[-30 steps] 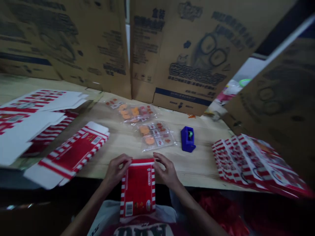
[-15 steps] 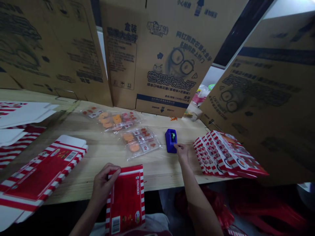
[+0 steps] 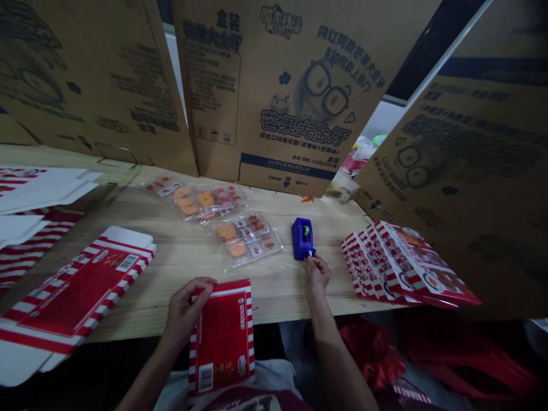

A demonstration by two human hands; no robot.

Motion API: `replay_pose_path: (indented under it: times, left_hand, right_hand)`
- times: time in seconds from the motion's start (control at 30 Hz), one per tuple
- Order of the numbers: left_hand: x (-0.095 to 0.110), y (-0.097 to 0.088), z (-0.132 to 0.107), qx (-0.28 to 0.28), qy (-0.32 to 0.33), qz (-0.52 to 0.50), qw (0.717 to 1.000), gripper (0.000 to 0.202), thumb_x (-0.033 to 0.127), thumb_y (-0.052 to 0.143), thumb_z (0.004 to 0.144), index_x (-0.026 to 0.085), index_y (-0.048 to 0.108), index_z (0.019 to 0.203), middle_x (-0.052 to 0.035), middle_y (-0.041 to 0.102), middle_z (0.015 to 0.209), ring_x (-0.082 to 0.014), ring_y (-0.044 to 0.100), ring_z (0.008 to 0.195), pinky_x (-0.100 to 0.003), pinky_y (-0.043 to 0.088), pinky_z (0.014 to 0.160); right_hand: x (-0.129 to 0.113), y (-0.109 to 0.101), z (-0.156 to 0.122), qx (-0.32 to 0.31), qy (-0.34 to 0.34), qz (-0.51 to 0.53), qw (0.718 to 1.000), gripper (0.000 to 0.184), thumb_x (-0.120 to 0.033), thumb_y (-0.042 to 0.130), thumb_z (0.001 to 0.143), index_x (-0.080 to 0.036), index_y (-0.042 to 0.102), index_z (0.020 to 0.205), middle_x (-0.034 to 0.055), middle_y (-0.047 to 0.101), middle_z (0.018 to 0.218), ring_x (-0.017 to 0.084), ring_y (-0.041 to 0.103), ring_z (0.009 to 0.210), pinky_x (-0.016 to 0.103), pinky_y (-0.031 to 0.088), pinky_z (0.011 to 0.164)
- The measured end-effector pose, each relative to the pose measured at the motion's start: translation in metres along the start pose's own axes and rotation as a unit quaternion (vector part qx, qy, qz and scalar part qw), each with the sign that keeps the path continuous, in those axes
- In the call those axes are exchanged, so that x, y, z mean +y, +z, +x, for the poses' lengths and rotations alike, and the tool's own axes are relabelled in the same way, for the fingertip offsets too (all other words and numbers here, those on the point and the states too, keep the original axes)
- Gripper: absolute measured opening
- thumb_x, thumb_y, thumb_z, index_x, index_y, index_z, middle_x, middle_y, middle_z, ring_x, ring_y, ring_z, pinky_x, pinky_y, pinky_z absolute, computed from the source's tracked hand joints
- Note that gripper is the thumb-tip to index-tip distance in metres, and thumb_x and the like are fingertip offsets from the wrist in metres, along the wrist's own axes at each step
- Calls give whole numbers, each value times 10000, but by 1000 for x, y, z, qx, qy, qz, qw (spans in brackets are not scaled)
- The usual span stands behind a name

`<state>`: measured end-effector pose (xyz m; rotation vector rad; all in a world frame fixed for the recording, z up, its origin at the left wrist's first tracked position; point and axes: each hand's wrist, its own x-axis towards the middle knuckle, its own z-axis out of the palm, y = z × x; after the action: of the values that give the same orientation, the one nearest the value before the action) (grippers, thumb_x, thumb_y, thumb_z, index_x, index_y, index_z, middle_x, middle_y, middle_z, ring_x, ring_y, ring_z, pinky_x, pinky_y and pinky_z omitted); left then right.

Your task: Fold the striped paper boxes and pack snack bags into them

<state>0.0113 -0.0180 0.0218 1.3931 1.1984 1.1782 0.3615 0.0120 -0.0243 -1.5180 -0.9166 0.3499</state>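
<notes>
Held flat rectangular red cardboard box with red-and-white striped edges (image 3: 222, 337) before the torso, at the near edge of a pale wooden table (image 3: 274, 294); clasped its upper left corner in the left hand (image 3: 188, 308), thumb folded over the printed face. Kept right hand (image 3: 317, 275) at the near end of a blue plastic tape dispenser (image 3: 302, 240), fingertips drawn close together; could not tell whether gripping tape. Noted white cardboard blanks with red stripes (image 3: 51, 197) at far left, then a long red carton with white flaps (image 3: 85, 294) jutting past the table edge. Found clear plastic packets of orange and red pieces (image 3: 248, 242) between carton and dispenser, and overlapping striped red-and-white boxes (image 3: 389, 265) leaning beyond the right forearm. Saw tall brown cardboard panels (image 3: 274, 68) blocking the table's far and right sides. Counted one dispenser, three large panels, at least three packets, at least four leaning boxes. Read 盒装 and, larger, 芒果大金牙 on middle panel, near a bespectacled cartoon face. Spotted barcode at held box's lower left; could not read its small print.
</notes>
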Motion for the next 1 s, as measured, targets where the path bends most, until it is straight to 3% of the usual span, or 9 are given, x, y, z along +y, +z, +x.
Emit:
replay_pose_path:
  times: [0.3,0.4,0.47,0.53,0.6,0.67,0.73,0.83,1.0]
  left_hand:
    - [9,10,4,-33,8,0,999,200,317,563,837,170,589,705,-49,665,825,-178,612,820,-274,455,771]
    - [12,16,7,-59,12,-6,998,184,296,553,837,169,577,706,-42,651,806,-173,604,807,-265,447,756]
    - [15,21,8,-77,22,-3,997,183,289,549,837,167,574,703,-36,638,780,-169,594,784,-262,441,741]
    - [18,25,10,-87,30,3,996,189,286,548,837,165,570,694,-32,628,758,-165,587,760,-261,438,726]
    - [22,28,10,-91,32,5,995,191,289,544,838,163,571,697,-30,629,750,-165,586,751,-262,439,719]
    - [24,29,9,-95,34,7,995,196,297,536,842,162,580,708,-28,629,738,-163,587,739,-262,441,711]
    - [24,27,8,-91,33,9,995,200,301,533,841,160,588,711,-26,628,728,-160,585,725,-258,441,697]
    - [21,24,6,-74,29,10,997,190,287,546,833,159,586,698,-24,623,724,-158,584,719,-257,441,691]
    - [22,20,3,-74,18,0,997,170,280,553,837,157,592,727,-24,628,757,-164,591,755,-264,446,723]
  right_hand:
    - [-22,-6,-15,-34,14,-5,999,339,-503,529,758,-182,594,668,42,561,715,185,527,702,316,465,641]
    - [-64,11,-10,-230,4,1,973,276,-445,655,707,-183,601,638,34,603,742,180,556,723,294,464,682]
    - [-101,32,-5,-507,-33,-7,861,265,-416,629,765,-182,604,643,37,623,803,174,570,769,282,454,728]
    - [-136,56,-2,-668,-93,-29,738,244,-394,591,807,-186,616,682,20,610,785,158,557,763,268,440,746]
    - [-160,79,-2,-746,-150,-62,646,217,-359,588,814,-185,619,688,2,587,765,140,538,726,246,425,724]
    - [-171,95,-8,-770,-209,-107,593,180,-299,622,788,-184,609,650,-12,559,728,128,517,683,228,395,669]
    - [-171,105,-16,-752,-263,-160,582,178,-255,688,731,-185,593,598,-16,537,686,129,504,661,223,351,615]
    - [-165,108,-28,-693,-301,-231,614,239,-277,789,630,-187,582,550,-8,534,625,142,491,627,238,290,561]
    - [-159,103,-26,-674,-206,-226,672,308,-383,820,594,-180,618,709,-16,583,610,135,503,588,231,286,540]
